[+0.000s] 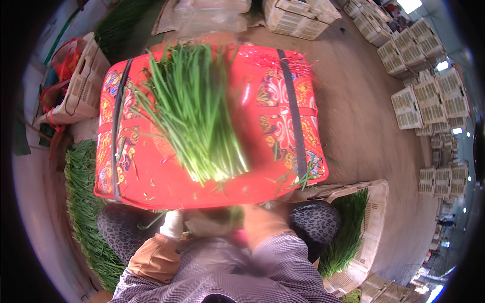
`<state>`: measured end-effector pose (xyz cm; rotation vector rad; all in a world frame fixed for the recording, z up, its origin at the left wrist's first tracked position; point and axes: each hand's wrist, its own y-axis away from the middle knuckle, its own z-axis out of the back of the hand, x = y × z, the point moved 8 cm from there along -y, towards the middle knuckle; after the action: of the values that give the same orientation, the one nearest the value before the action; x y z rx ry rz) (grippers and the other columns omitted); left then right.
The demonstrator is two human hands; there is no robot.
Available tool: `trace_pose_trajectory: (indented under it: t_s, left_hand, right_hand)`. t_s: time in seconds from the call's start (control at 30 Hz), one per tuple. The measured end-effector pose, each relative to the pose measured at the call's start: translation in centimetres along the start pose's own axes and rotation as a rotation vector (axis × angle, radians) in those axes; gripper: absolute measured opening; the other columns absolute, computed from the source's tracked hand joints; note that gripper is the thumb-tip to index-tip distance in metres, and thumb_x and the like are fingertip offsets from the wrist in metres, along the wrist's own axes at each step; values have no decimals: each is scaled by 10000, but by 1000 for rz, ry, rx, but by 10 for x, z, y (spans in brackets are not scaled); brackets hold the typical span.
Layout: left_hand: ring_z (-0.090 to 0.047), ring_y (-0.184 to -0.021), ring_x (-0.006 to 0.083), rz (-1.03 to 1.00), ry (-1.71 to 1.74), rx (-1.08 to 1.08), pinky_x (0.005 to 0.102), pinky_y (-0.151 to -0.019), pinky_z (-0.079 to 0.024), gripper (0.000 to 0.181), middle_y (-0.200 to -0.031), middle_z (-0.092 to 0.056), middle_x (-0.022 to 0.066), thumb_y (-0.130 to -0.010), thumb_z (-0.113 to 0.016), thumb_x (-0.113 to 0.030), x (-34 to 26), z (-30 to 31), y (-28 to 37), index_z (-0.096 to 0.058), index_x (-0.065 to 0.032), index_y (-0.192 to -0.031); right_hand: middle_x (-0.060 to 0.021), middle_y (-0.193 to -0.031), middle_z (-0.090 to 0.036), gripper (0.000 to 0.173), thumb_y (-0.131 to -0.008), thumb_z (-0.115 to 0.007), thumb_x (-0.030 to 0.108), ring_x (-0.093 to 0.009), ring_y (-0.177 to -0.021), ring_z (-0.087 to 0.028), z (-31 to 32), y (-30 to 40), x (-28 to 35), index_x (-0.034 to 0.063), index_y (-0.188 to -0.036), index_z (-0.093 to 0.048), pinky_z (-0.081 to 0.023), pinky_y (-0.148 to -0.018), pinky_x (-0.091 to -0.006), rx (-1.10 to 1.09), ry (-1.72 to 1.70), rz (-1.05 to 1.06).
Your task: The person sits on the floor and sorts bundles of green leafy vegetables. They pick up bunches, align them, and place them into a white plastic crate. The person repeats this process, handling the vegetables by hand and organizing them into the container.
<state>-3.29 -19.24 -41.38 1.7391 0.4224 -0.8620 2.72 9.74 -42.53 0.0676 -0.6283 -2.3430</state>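
Both of my arms reach down between my knees, below the near edge of a red patterned case (212, 197) with two dark straps. My left hand (173, 223), in a whitish glove, shows only in part; its fingers are hidden under the case's edge. Blur and the case hide my right hand. A loose bunch of long green leafy stalks (201, 121) lies on the case, pale cut ends towards me. Thin red ties (280, 60) are heaped at the far right corner. Green scraps (303, 178) lie near the right strap.
Rows of green stalks (85, 204) lie on the left. To the right stands a plastic crate (373, 227) holding more greens. A crate with red bags (81, 87) is at the far left, another crate (299, 19) beyond the case. Stacked crates (428, 98) line the right side.
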Motion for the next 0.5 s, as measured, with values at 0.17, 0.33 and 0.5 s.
trace_pose_trajectory:
  t_s: [0.17, 0.33, 0.5]
  left_hand:
    - [-599, -1011, 188, -314, -73, -13, 338, -857, -507, 509, -1188, -598, 58, -892, -654, -301, -37, 9, -13, -496, -72, -1319]
    - [-590, -772, 113, 67, 139, -68, 288, -572, -477, 407, -975, -627, -26, -861, -681, -378, 46, 79, -80, -568, -190, -1204]
    - [-532, -626, 95, 86, -111, -99, 227, -493, -415, 293, -781, -587, -34, -861, -680, -352, 9, 63, -60, -610, -214, -1110]
  right_hand:
    - [-121, -1287, -588, 539, -795, -704, 309, -351, -1175, -549, -65, 76, 13, 81, -1271, -590, -418, -965, -561, 189, 191, -108]
    - [-103, -1317, -573, 549, -806, -702, 278, -340, -1197, -538, -72, 84, 15, 78, -1300, -571, -413, -965, -574, 304, 290, -176]
    - [-85, -1346, -558, 560, -817, -700, 247, -328, -1219, -527, -60, 92, 28, 75, -1328, -553, -409, -966, -587, 475, 398, -183]
